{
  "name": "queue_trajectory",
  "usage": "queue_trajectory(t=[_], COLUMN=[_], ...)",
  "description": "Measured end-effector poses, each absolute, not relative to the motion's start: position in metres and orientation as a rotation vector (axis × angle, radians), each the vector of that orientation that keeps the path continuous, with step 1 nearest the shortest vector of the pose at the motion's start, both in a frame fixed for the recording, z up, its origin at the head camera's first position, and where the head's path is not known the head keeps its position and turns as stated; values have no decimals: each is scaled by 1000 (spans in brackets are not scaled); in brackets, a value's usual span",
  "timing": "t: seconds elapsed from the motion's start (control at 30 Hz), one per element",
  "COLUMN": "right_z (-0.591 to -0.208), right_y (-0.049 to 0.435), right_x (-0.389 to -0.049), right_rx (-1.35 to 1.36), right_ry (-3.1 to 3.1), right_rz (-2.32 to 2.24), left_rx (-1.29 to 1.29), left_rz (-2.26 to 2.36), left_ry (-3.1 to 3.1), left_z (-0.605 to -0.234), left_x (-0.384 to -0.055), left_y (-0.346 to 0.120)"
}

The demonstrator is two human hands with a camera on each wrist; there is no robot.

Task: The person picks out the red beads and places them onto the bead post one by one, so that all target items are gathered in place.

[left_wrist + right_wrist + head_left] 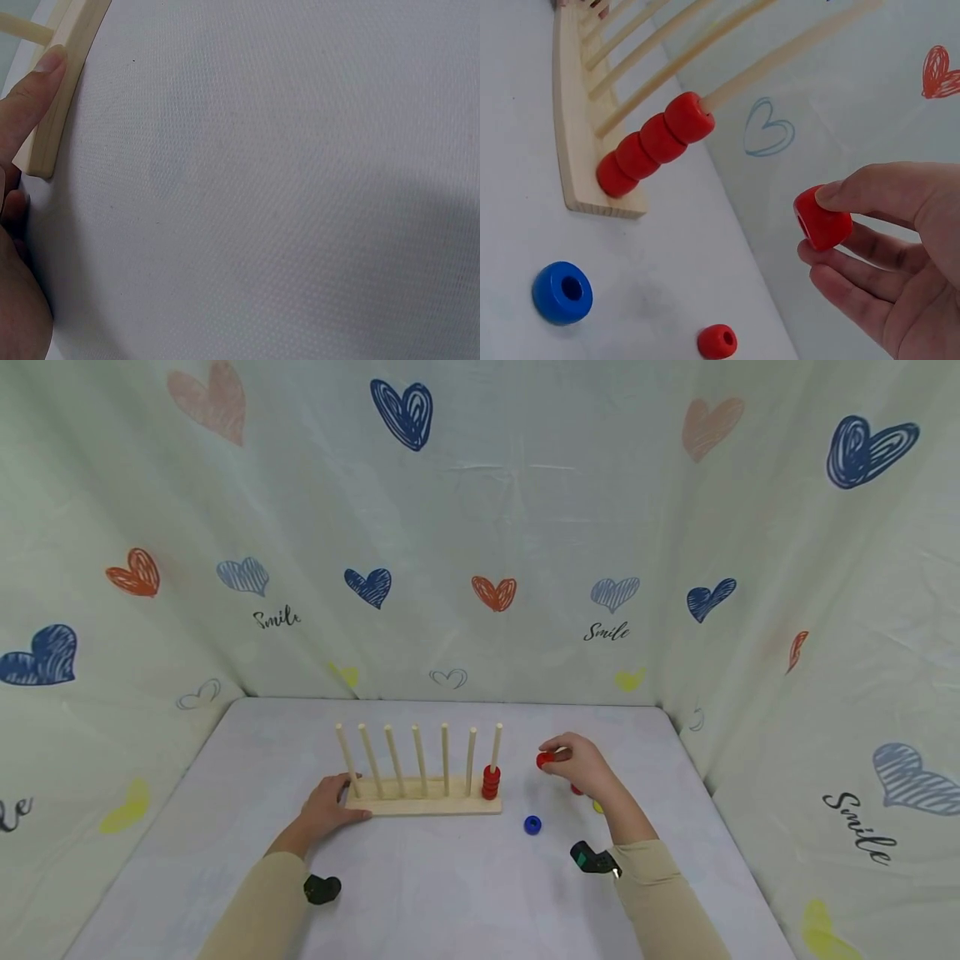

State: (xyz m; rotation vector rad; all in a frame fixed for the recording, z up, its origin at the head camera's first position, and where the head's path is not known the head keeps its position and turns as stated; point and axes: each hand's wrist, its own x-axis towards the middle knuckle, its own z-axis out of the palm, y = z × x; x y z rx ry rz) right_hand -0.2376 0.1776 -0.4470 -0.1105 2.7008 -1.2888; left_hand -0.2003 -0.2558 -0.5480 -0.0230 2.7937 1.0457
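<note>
A wooden peg rack [442, 807] with several upright pegs stands on the table. Its left end is held by my left hand [328, 802], thumb along the front edge and fingers behind; in the left wrist view the thumb [39, 86] presses on the wood. Several red beads [654, 142] are stacked on the rack's rightmost peg. To the right of that peg, my right hand [581, 762] pinches a red bead [823, 217] between thumb and fingers, above the table and apart from the rack.
A blue bead [532, 825] lies on the table in front of the rack's right end. Another red bead [718, 341] and a yellow bead [597, 807] lie near my right forearm, partly hidden by it in the head view. A heart-printed curtain [480, 527] hangs behind the table.
</note>
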Motion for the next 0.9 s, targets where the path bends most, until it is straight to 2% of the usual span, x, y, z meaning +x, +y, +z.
queue_trajectory(t=[0.9], right_z=[-409], right_y=[163], right_x=[-225], right_rx=[-241], right_ry=[2689], right_rz=[-1283], left_rx=[-22], left_rz=[1027], left_ry=[2806], left_z=[-551], left_x=[-203], left_y=[-257])
